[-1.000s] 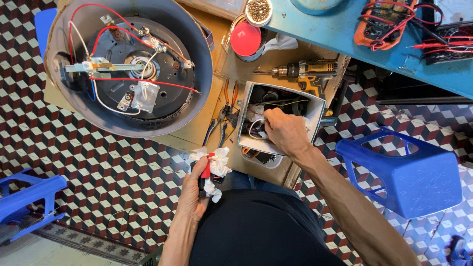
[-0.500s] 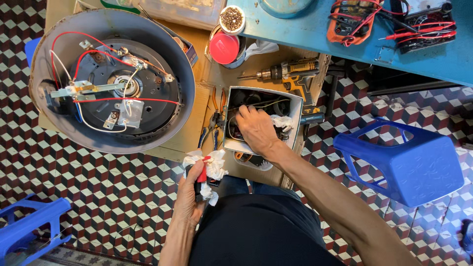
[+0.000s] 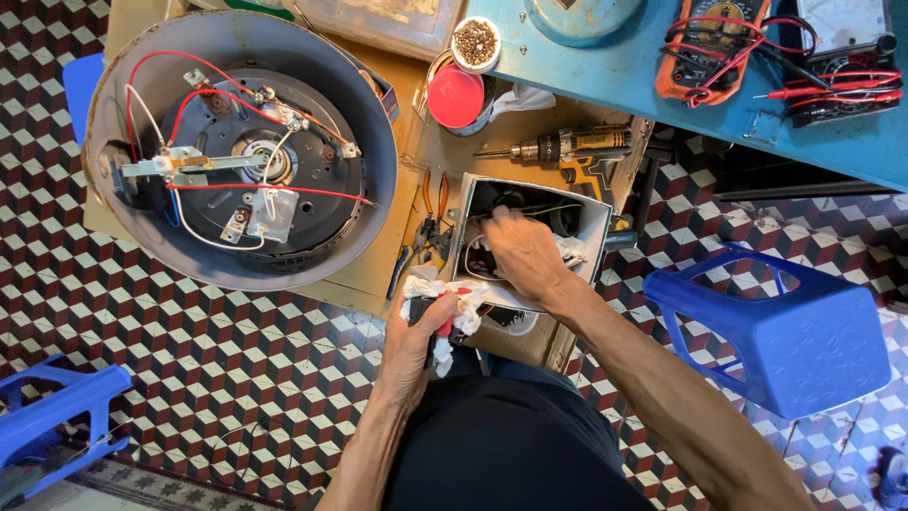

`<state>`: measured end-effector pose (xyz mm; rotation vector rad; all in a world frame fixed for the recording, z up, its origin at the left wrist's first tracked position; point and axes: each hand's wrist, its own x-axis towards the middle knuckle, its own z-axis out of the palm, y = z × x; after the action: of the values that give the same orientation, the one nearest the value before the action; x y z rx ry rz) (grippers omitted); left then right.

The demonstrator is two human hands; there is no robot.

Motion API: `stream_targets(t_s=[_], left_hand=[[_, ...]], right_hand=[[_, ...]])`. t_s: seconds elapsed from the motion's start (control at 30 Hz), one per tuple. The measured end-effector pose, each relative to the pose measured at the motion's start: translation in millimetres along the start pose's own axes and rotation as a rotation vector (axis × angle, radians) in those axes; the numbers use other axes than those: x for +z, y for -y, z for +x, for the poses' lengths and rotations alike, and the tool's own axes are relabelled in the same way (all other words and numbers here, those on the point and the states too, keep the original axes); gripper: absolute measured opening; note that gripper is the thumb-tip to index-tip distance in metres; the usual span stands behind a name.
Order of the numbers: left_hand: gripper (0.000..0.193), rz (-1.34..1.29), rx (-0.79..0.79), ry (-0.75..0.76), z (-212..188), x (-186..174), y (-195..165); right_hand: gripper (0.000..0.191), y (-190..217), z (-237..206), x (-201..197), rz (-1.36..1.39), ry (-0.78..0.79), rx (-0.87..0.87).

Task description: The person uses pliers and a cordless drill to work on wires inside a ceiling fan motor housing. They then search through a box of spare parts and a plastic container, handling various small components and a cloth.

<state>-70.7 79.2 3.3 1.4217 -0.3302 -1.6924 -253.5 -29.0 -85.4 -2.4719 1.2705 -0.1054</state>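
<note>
The right hand (image 3: pixel 523 254) reaches down into the open white box (image 3: pixel 594 220), fingers curled among its wires — the left hand (image 3: pixel 421 331), just beside, clamps a white rag (image 3: pixel 463 308)

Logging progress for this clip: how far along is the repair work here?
Done: the round appliance lies opened, its wiring exposed. In hand: the right hand reaches into the open box of parts, while the left hand holds a red-handled tool wrapped in white cloth. Left: the appliance is not yet closed; the drill and pliers lie untouched.
</note>
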Motion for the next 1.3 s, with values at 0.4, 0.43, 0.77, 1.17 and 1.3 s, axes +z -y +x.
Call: stream_targets(t_s=[0.4,0.43,0.77,1.17,1.3], left_hand=[[0.042,-0.006,-0.033,0.005,2.6,-2.8,2.6],[0.041,-0.003,-0.029,0.001,2.9,-3.4,2.9],[0.045,-0.020,-0.004,0.028,4.6,-2.6,3.9],[0.054,0.010,0.009,0.012,3.5,0.7,4.5],[0.054,0.005,0.020,0.002,6.2,0.7,4.1]], right_hand=[[0.016,-6.6,-37.5,-44.0,0.952,0.036,0.614],[0.019,-9.6,-37.5,-50.3,0.932,0.071,0.646],[0.024,-26.7,-61.0,-84.1,0.475,-0.005,0.468],[0.018,14.8,-10.4,27.9,-0.024,-0.054,0.183],[0.010,14.5,8.4,37.5,-0.049,0.150,0.220]])
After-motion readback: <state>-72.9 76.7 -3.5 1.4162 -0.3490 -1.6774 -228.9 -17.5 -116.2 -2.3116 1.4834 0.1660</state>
